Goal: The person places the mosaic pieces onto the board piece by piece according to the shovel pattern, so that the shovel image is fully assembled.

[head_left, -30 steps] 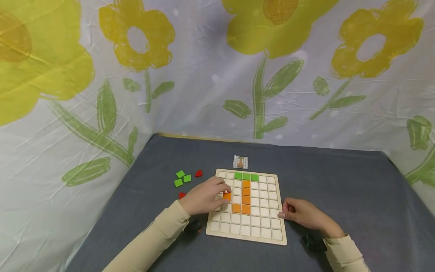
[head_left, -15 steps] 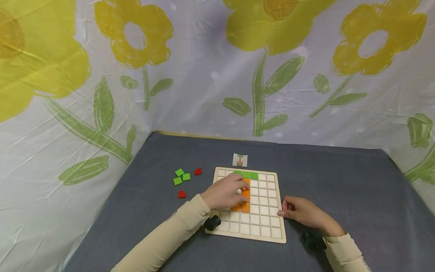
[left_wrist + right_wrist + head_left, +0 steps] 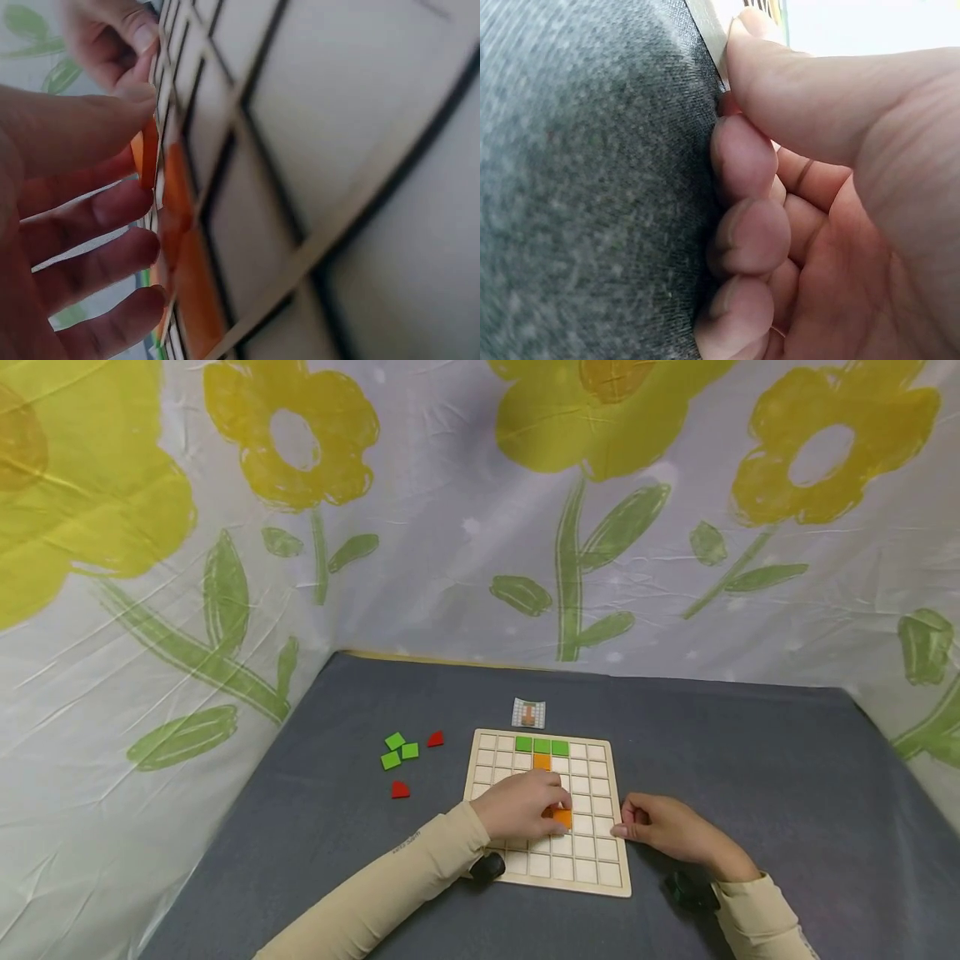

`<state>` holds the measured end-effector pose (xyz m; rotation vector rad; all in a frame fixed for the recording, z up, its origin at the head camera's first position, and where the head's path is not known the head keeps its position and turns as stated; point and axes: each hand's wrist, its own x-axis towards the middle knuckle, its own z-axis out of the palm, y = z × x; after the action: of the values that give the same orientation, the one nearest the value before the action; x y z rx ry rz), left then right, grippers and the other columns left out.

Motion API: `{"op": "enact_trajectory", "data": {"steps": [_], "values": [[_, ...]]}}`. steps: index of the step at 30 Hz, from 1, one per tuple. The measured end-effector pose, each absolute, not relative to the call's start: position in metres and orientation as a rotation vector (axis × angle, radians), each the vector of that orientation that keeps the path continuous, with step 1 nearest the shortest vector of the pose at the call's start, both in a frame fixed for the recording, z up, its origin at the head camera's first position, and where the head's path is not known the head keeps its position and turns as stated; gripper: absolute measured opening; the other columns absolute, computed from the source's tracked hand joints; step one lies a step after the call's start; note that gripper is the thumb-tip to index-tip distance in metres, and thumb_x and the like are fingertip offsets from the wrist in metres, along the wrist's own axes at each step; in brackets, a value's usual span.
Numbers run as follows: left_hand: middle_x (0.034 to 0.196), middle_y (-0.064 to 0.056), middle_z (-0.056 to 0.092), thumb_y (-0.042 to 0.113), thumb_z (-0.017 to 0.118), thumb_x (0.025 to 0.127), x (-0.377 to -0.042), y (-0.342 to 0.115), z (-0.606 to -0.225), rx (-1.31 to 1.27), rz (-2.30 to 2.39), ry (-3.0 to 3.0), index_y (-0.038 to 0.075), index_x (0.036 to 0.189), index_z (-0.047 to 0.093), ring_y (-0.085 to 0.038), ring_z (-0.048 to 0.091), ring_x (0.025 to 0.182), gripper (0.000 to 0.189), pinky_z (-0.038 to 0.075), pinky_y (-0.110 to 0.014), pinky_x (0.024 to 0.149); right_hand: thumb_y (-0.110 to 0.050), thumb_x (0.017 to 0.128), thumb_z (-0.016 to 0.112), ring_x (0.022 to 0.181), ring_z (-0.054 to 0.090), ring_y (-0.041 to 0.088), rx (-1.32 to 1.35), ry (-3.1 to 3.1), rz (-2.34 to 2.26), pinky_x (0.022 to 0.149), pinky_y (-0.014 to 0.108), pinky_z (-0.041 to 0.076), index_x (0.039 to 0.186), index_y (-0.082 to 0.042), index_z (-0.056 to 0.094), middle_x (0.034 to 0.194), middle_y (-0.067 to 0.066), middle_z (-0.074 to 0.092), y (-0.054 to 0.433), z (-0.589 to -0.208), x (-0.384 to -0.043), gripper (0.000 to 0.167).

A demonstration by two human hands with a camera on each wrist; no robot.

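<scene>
A pale wooden grid board (image 3: 585, 847) lies on the dark cloth. My left hand (image 3: 517, 806) reaches over it from the left, pinching a square orange tile (image 3: 562, 818) between thumb and fingers. In the left wrist view that orange tile (image 3: 149, 150) stands tilted against the grid, near other orange tiles (image 3: 196, 296) set in cells. Along the board's far row sit green tiles (image 3: 542, 745), with an orange tile (image 3: 542, 762) below the middle one; my left hand hides part of the orange column. My right hand (image 3: 667, 828) grips the board's right edge (image 3: 709, 30), thumb on top, fingers curled.
Several loose green tiles (image 3: 391, 760) lie left of the board, along with two red quarter-round tiles, one farther back (image 3: 436, 739) and one nearer (image 3: 401, 789). A small printed pattern card (image 3: 528, 713) rests behind the board. A flowered cloth backdrop (image 3: 450, 568) rises past the table's far edge.
My left hand has carried the orange tile rightward across the board, from left of the orange column to just right of its lower end. The right hand stays at the board's edge.
</scene>
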<state>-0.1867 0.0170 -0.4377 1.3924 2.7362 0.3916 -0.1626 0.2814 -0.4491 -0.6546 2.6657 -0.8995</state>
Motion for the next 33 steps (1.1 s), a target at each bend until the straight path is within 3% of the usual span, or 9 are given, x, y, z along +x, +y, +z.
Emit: {"op": "enact_trajectory", "data": {"steps": [10, 22, 33], "values": [[0.091, 0.008, 0.059, 0.035, 0.070, 0.087, -0.1847, 0.0190, -0.4416, 1.486, 0.304, 2.762, 0.019, 0.102, 0.070, -0.004, 0.048, 0.080, 0.022, 0.041, -0.016, 0.074, -0.040, 0.086, 0.069, 0.055, 0.038, 0.000, -0.661, 2.665, -0.917, 0.051, 0.019, 0.031, 0.079, -0.016, 0.056, 0.063, -0.009, 0.045, 0.2805, -0.4479, -0.1632, 0.028], [0.090, 0.008, 0.057, 0.036, 0.070, 0.087, -0.1833, 0.0161, -0.4429, 1.473, 0.328, 2.771, 0.026, 0.108, 0.069, -0.004, 0.044, 0.077, 0.023, 0.035, -0.014, 0.065, -0.040, 0.087, 0.068, 0.054, 0.038, 0.000, -0.668, 2.659, -0.914, 0.050, 0.019, 0.031, 0.080, -0.016, 0.055, 0.063, -0.010, 0.045, 0.2799, -0.4479, -0.1636, 0.028], [0.093, 0.007, 0.056, 0.034, 0.069, 0.088, -0.1817, 0.0157, -0.4409, 1.459, 0.353, 2.756, 0.025, 0.110, 0.068, -0.004, 0.046, 0.079, 0.024, 0.036, -0.014, 0.065, -0.039, 0.087, 0.069, 0.055, 0.040, 0.000, -0.655, 2.649, -0.934, 0.051, 0.019, 0.032, 0.080, -0.016, 0.056, 0.064, -0.009, 0.048, 0.2819, -0.4489, -0.1621, 0.027]]}}
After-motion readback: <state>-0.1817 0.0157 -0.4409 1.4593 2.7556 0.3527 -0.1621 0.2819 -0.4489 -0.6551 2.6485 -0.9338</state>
